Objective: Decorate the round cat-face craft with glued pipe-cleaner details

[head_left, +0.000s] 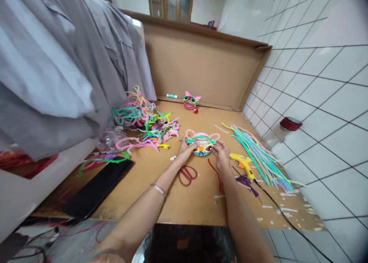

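Between my two hands is a colourful pipe-cleaner animal mask [201,145] with pink looped ears, a green band, an orange nose and a dark eye on its right side. My left hand [185,152] grips its left edge, the thumb lying over the front. At the right edge, the fingers of my right hand [220,151] pinch it near the eye. Red-handled scissors [188,175] lie on the table below my left hand, their blades not clearly visible. Beside my right wrist rests a red pipe cleaner [215,173].
A yellow glue gun [243,165] with a black cord lies right of my hands, near a bundle of pastel pipe cleaners [255,152]. Tangled pipe cleaners [138,110] and a black phone [97,188] are left. A finished-looking mask [190,101] and marker [171,96] stand by the cardboard wall [201,60].
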`<state>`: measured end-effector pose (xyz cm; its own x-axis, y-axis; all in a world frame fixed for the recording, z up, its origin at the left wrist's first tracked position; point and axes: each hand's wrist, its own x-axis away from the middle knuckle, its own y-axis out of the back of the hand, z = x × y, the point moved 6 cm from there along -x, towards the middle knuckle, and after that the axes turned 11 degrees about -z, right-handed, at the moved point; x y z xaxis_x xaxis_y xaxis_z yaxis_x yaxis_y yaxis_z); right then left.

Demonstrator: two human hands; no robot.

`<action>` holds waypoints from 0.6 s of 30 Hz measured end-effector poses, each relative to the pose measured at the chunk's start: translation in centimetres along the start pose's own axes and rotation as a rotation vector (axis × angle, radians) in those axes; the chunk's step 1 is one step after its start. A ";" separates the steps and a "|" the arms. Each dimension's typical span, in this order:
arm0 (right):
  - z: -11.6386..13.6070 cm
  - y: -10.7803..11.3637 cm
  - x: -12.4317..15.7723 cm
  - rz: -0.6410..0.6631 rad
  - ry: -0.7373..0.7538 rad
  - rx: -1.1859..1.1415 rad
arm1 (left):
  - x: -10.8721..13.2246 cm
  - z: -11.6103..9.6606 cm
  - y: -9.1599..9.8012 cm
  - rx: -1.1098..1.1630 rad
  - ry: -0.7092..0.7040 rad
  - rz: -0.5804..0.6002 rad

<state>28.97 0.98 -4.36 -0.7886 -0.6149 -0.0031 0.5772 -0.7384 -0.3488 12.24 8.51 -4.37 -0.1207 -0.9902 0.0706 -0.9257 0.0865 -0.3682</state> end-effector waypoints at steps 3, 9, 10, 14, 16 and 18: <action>0.6 -0.3 0.5 -0.005 0.027 -0.044 | 0.3 -0.4 -0.2 0.024 -0.024 0.011; 2.3 -1.6 1.6 0.085 0.194 -0.097 | 1.1 -2.1 -0.6 0.053 -0.201 0.086; 2.5 -1.6 1.6 0.087 0.200 -0.103 | 1.2 -2.1 -0.7 0.041 -0.217 0.098; 2.4 -1.3 1.5 0.026 0.165 -0.165 | 1.2 -2.0 -0.8 0.027 -0.271 0.139; 2.5 -1.3 1.5 0.021 0.162 -0.170 | 1.2 -1.8 -0.9 0.031 -0.284 0.147; 2.6 -1.3 1.5 0.026 0.177 -0.160 | 1.1 -1.7 -0.9 0.022 -0.293 0.145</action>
<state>27.55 0.31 -1.45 -0.8070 -0.5647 -0.1731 0.5678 -0.6612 -0.4903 12.30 7.55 -2.36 -0.1396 -0.9575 -0.2525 -0.8981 0.2298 -0.3750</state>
